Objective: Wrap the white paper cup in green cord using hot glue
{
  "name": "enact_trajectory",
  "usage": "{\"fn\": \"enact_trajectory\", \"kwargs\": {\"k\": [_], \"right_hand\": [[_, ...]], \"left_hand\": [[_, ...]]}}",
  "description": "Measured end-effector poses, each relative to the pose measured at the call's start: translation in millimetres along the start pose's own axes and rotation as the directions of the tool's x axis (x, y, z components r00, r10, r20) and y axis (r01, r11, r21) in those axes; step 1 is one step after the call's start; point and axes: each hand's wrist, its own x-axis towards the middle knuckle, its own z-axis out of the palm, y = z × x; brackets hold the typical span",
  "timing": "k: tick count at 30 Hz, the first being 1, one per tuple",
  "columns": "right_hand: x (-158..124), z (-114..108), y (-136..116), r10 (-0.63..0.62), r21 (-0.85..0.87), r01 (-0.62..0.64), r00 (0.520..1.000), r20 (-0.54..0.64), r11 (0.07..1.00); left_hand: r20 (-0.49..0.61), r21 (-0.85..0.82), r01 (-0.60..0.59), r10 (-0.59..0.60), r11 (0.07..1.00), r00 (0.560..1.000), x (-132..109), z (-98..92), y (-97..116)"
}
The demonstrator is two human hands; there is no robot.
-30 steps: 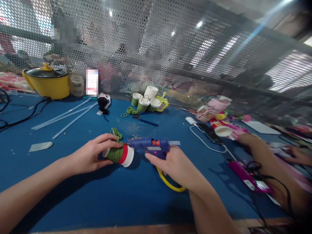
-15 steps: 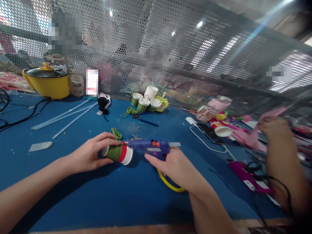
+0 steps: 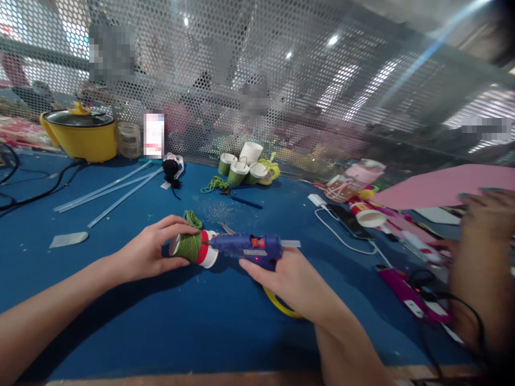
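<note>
My left hand [image 3: 155, 249] is closed around a paper cup [image 3: 210, 259] that lies on its side. Green yarn [image 3: 188, 247] is wound round part of the cup, beside a red band, and the rim end is white. In my right hand [image 3: 287, 273] is a blue hot glue gun [image 3: 247, 248] with a clear glue stick poking from its back and a small red light lit. Its nozzle points left and meets the cup near the edge of the yarn. A loose bundle of green yarn [image 3: 193, 219] lies just behind the cup.
Green-wrapped cups [image 3: 238, 172] stand at the back, near blue-handled pliers [image 3: 245, 202]. Glue sticks [image 3: 102, 187] and a yellow pot [image 3: 80, 136] are at left. A purple power strip [image 3: 402, 287], a phone [image 3: 349, 221] and another person's hand [image 3: 485, 214] with pink sheet are at right.
The glue gun's nozzle has shifted slightly lower on the cup, and the cup has turned a little. At right, the other person's hand moved right and the pink sheet now spreads wide.
</note>
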Motion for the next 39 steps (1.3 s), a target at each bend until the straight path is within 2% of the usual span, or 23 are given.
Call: {"fn": "enact_trajectory", "kwargs": {"k": [9, 21, 27, 32, 39], "right_hand": [[-0.8, 2.1, 0.0, -0.029, -0.022, 0.029, 1.0, 0.003, 0.999], [-1.2, 3.7, 2.2, -0.005, -0.045, 0.006, 1.0, 0.023, 0.999], [-0.6, 3.0, 1.2, -0.02, -0.027, 0.019, 1.0, -0.013, 0.999], [1.3, 2.1, 2.1, -0.044, -0.016, 0.044, 0.998, -0.054, 0.999], [2.5, 1.2, -0.9, 0.02, -0.02, -0.022, 0.997, -0.075, 1.0]], "left_hand": [[-0.039, 0.003, 0.073, -0.073, 0.997, 0.997, 3.3, -1.6, 1.8], [-0.043, -0.048, 0.161, -0.163, 0.986, 0.986, 3.2, -0.8, 2.6], [-0.051, -0.053, 0.14, -0.143, 0.989, 0.988, 2.7, -1.3, 2.5], [-0.071, -0.029, 0.063, -0.065, 0.998, 0.995, 2.2, -0.1, 3.3], [-0.052, -0.007, -0.001, 0.0, 1.0, 0.999, 1.2, -0.6, 5.2]]}}
